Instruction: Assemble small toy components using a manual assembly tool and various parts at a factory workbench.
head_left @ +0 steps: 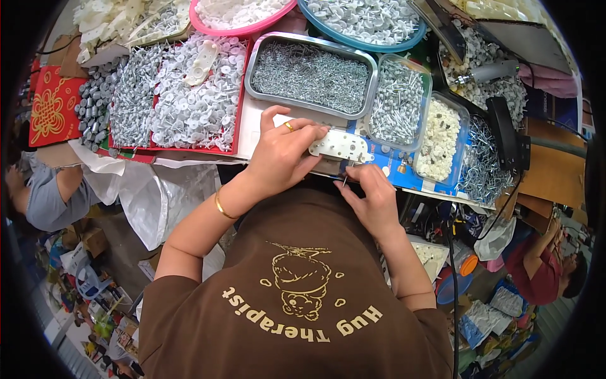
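A white plastic plate (344, 146) with small holes and studs lies level over the table's front edge. Its left end is gripped by my left hand (281, 155), thumb and fingers closed on it. Just below the plate's right end, my right hand (374, 197) pinches a thin metal piece (344, 181) between thumb and fingertips. That piece is too small to tell its exact kind. Beyond the plate stands a steel tray (252, 82) of small metal screws (309, 68). To its right are clear plastic boxes of metal pins (396, 101) and small white parts (440, 140).
A red box (242, 107) at left holds white caps and metal parts. Pink (243, 30) and blue basins (360, 45) of parts stand behind. Loose screws (485, 164) and a black device (505, 132) with a cable lie at right. Other people sit at both sides.
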`<state>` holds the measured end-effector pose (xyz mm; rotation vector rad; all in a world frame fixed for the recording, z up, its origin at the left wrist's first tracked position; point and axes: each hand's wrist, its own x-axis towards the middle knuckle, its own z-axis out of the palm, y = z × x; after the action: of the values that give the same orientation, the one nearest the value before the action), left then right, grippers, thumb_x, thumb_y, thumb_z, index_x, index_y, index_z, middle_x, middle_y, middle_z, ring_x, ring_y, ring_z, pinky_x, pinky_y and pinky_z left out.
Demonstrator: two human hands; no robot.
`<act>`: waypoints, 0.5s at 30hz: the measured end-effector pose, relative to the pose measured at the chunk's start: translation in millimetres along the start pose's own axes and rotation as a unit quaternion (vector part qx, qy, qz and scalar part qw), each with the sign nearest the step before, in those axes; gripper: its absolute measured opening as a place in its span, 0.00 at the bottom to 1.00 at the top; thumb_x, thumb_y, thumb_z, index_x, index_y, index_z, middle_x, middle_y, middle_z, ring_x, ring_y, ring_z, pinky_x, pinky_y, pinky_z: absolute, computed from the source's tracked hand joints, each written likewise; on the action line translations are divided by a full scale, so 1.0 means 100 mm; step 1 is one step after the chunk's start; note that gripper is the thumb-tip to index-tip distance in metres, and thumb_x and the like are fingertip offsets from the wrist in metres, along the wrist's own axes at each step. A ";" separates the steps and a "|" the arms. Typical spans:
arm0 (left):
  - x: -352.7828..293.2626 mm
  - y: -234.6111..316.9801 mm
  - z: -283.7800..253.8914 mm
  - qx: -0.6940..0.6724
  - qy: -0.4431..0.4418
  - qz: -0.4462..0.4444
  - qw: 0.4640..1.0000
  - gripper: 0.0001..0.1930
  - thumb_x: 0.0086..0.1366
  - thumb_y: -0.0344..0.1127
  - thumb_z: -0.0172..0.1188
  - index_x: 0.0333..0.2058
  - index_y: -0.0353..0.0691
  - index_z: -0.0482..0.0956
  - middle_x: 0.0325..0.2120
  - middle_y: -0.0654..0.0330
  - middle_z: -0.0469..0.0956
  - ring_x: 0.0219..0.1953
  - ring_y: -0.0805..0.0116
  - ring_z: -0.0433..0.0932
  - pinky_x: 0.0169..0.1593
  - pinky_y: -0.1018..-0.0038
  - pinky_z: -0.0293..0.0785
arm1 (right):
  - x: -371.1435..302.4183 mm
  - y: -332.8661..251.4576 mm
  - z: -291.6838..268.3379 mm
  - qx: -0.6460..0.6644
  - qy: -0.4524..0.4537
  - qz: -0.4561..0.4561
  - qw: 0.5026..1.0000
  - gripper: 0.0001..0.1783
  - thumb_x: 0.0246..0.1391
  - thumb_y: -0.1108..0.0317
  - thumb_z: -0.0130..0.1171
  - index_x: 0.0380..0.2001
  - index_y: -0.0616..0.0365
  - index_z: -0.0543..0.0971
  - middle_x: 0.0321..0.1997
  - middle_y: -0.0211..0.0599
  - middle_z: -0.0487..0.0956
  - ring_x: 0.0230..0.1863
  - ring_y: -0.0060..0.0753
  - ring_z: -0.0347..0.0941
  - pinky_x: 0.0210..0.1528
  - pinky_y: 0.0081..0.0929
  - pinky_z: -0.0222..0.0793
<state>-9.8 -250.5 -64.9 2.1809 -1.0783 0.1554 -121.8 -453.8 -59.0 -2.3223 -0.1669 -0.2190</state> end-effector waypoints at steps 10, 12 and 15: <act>0.20 0.18 -0.03 -0.084 -0.060 -0.175 0.979 0.20 0.56 0.46 0.75 0.36 0.43 0.74 0.44 0.67 0.85 0.47 0.69 0.75 0.58 0.58 0.50 | -0.12 0.15 0.06 0.091 0.081 0.043 0.992 0.11 0.55 0.78 0.68 0.39 0.65 0.76 0.29 0.38 0.84 0.29 0.26 0.84 0.30 0.21 0.79; 0.18 0.21 -0.03 -0.089 -0.054 -0.181 0.978 0.20 0.56 0.46 0.75 0.35 0.43 0.73 0.45 0.67 0.85 0.47 0.69 0.75 0.58 0.59 0.50 | 0.10 0.13 -0.21 0.099 0.098 0.066 0.988 0.05 0.60 0.79 0.63 0.38 0.67 0.77 0.29 0.39 0.84 0.29 0.25 0.84 0.30 0.21 0.80; 0.21 0.20 -0.01 -0.090 -0.055 -0.170 0.980 0.19 0.55 0.45 0.75 0.34 0.43 0.73 0.45 0.67 0.85 0.48 0.69 0.74 0.58 0.59 0.50 | 0.32 0.12 -0.29 0.079 0.070 0.113 0.988 0.02 0.61 0.78 0.61 0.37 0.66 0.81 0.28 0.35 0.84 0.24 0.21 0.80 0.26 0.18 0.75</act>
<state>-11.1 -271.9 -45.2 2.1888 -0.7297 -0.2120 -91.6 -481.8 -40.8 -2.1378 0.1429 -0.2438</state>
